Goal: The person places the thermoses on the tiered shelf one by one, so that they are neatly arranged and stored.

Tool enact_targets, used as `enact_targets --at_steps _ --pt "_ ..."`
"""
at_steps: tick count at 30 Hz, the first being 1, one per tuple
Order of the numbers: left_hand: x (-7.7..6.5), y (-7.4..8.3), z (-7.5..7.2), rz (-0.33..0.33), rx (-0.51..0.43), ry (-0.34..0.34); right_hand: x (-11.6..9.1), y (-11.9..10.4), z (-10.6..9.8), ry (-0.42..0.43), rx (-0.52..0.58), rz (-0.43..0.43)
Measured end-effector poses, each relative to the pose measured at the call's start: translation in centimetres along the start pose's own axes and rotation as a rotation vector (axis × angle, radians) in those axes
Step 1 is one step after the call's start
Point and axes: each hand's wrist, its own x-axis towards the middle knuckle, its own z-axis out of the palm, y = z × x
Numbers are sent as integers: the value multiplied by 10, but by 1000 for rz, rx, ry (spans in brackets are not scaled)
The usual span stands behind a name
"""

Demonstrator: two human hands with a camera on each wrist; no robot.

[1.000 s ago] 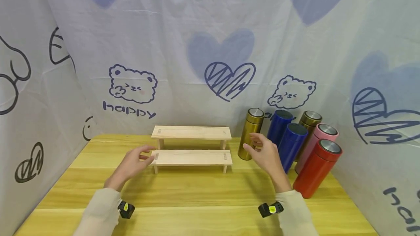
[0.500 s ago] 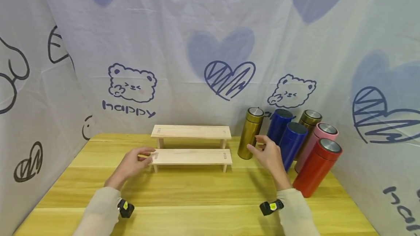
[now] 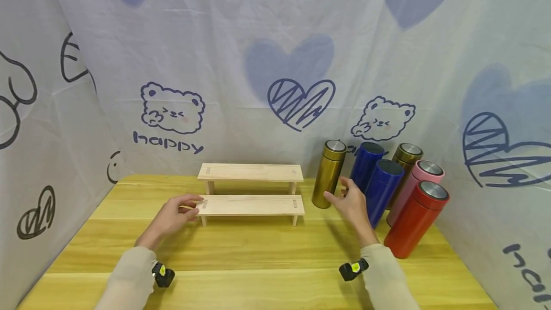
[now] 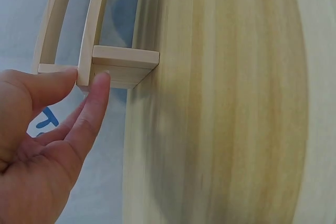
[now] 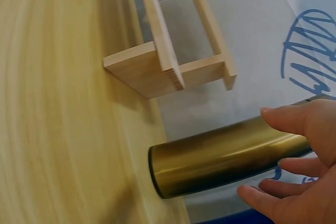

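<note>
A pale wooden two-step shelf stands on the table. My left hand is at the left end of its lower board; in the left wrist view, thumb and fingertips pinch the board's end from either side. Right of the shelf, a gold thermos flask stands upright with a silver-topped lid. My right hand is at its right side, thumb tip overlapping the flask's lower body. The right wrist view shows thumb and fingers spread apart over the flask, not curled round it.
Right of my right hand, several more flasks stand close together: two blue ones, a second gold one, a pink one and a red one. A printed cloth hangs behind the wooden table.
My right hand has drawn slightly right, its fingers no longer overlapping the gold flask's middle. My left hand stays at the shelf's end with a slight shift. The flasks and shelf stand where they were.
</note>
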Motion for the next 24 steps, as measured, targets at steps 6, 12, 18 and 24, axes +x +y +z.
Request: enact_targets --at_steps 6,12,18,24 --pt "-1 -2 -1 16 1 11 4 5 7 31 20 11" --pt "-1 -2 1 -13 24 33 11 10 14 39 59 36" --pt "1 -3 2 -39 36 43 14 14 19 80 117 41" --pt "1 -3 3 -43 28 51 19 20 24 118 122 46"
